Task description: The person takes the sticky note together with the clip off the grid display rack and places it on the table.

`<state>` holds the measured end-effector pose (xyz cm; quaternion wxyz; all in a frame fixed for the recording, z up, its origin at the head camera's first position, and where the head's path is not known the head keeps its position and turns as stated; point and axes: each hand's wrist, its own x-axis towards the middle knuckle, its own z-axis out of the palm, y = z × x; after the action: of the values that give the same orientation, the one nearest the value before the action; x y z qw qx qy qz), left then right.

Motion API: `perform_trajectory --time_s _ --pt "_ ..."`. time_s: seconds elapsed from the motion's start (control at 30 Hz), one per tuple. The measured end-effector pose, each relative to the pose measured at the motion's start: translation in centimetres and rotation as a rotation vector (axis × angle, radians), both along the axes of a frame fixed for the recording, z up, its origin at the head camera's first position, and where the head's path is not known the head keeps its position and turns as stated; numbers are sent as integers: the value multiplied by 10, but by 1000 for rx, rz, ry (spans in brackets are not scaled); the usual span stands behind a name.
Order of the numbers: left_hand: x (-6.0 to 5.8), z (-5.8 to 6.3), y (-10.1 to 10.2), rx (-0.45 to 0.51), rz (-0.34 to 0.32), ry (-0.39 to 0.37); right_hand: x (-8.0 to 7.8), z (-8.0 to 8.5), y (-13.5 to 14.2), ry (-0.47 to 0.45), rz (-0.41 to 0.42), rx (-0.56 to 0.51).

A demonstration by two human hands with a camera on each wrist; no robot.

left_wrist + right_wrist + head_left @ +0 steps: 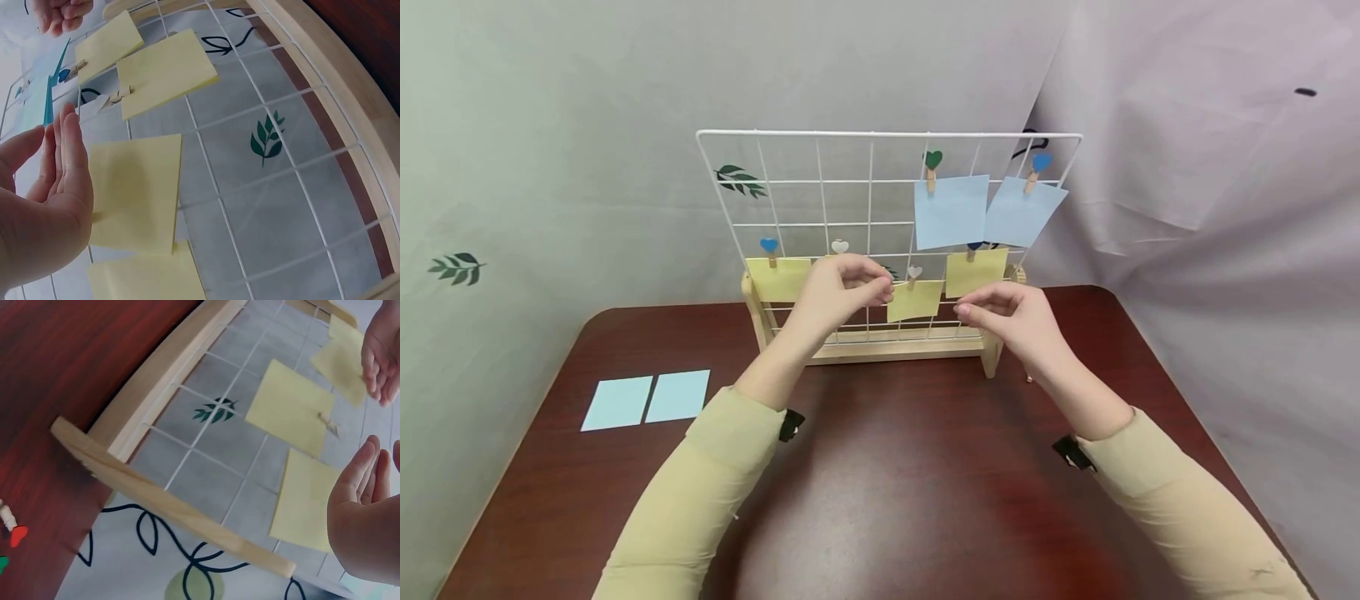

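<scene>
My left hand [850, 287] is raised before a white wire grid [872, 196], its thumb and fingertips close together beside a yellow note [913, 302] clipped by a white-heart peg [914, 272]. In the left wrist view, its fingers are nearly straight and nothing shows between them. My right hand [1011, 317] hovers below another yellow note [976, 273], thumb near the index finger, with no object visible in it. Two light-blue notes hang higher up, one [951, 212] under a green-heart peg [933, 160], the other [1024, 212] under a blue-heart peg [1041, 162].
Two pale blue notes [618, 403] lie on the dark red table [880, 483] at left. The grid stands in a wooden base [895, 348]. A yellow note [781, 279] hangs at its left end. Pegs with a red heart [19, 535] and a green heart [3, 564] lie beyond the base's right end.
</scene>
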<state>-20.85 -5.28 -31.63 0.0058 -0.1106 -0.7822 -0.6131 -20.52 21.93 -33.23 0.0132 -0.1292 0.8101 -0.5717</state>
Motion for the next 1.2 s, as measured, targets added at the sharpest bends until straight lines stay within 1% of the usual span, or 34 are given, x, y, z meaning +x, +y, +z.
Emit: perform_trajectory --time_s 0.1,0.23,0.3,0.37,0.47,0.57,0.63,0.7,0.87,0.97,1.1,1.2 --pt "-3 3 6 34 28 -3 1 3 -4 -1 4 -14" --pt "-7 5 15 109 73 23 2 8 -8 -5 18 -56" --pt "-7 7 20 144 85 43 2 12 -9 2 28 -87" --pt "-8 7 24 159 92 62 1 16 -10 18 39 -125" --pt "-9 9 28 137 102 88 -1 24 -12 50 46 -172" --pt "-9 12 29 92 115 107 -4 35 -15 86 49 -203" --pt "-9 14 30 62 124 113 -6 42 -17 110 46 -220" --pt "-10 15 31 53 127 112 -7 50 -19 145 37 -235" --pt "-12 18 32 81 119 108 -11 68 -27 220 8 -297" --pt "-13 20 33 89 122 124 -13 78 -33 255 -9 -339" --pt "-14 20 33 75 130 144 -16 88 -39 278 -28 -375" --pt "-14 21 35 30 144 163 -17 93 -42 271 -39 -401"
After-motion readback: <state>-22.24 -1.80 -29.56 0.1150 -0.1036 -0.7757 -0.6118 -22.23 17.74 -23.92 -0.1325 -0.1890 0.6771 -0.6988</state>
